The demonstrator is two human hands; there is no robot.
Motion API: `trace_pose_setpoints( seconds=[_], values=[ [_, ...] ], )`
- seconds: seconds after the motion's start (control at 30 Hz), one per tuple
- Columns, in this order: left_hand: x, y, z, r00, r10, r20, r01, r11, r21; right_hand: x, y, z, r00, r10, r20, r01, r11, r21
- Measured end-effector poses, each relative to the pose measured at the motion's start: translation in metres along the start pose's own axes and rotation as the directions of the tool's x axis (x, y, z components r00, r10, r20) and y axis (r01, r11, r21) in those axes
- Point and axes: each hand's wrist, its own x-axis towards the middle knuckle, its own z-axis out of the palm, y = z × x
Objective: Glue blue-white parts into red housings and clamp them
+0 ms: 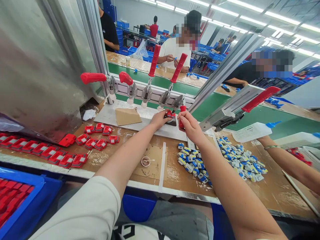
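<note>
Both of the person's arms stretch across the workbench (275, 190) to its far edge, where a pale plate (107, 115) carries a row of toggle clamps with red handles (155, 60). The left hand (158, 119) rests on a small red and black part (171, 117) on that plate, fingers curled narrow around its near side and pressing it down. The right hand (190, 125) is closed in a narrow grip on a short red-handled tool (182, 117), held upright just beside the part, touching or nearly touching it; I cannot tell which. A piece of brown card (127, 116) lies on the plate to the left of the part. Toward the left edge of the bench, red housings (60, 155) lie in rows, with more in a blue bin (27, 206) below the near edge. Toward the right, a heap of small blue and white pieces (220, 160) is spread out, split by the right forearm. A small round dish (145, 161) sits near the middle on a brown mat. A white bottle with a blue nozzle (252, 131) lies at the far right, and another person's forearm (290, 163) reaches in from the right edge. Beyond the green belt (265, 115), other people sit at another bench.
</note>
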Motion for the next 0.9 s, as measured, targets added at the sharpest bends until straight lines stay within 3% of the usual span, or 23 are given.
trace_pose_setpoints(
  seconds=[0.2, 0.37, 0.53, 0.73, 0.83, 0.9],
  values=[
    [-0.001, 0.001, 0.0, 1.0, 0.016, -0.005, -0.016, 1.0, -0.007, -0.002, 0.01, 0.0, 1.0, -0.016, 0.018, 0.017, 0.999, -0.048],
    [-0.002, 0.003, 0.0, 1.0, -0.003, -0.008, 0.003, 1.0, 0.0, -0.003, 0.029, 0.001, 0.998, -0.06, 0.023, 0.064, 0.968, -0.241],
    [-0.003, 0.0, 0.001, 1.0, -0.001, -0.018, 0.001, 1.0, 0.008, 0.001, 0.048, 0.0, 0.993, -0.102, 0.068, 0.122, 0.809, -0.575],
    [-0.013, 0.016, -0.006, 0.998, 0.016, 0.063, -0.028, 0.981, 0.193, 0.017, 0.067, 0.005, 0.992, 0.044, 0.115, 0.074, 0.535, -0.842],
    [-0.032, 0.038, -0.023, 0.996, -0.008, 0.083, -0.016, 0.957, 0.29, 0.019, 0.053, 0.008, 0.984, 0.113, 0.135, 0.069, 0.458, -0.886],
    [-0.058, 0.056, -0.044, 0.995, 0.002, 0.1, -0.036, 0.941, 0.337, 0.007, 0.032, 0.006, 0.985, 0.12, 0.121, 0.056, 0.444, -0.894]
  ],
)
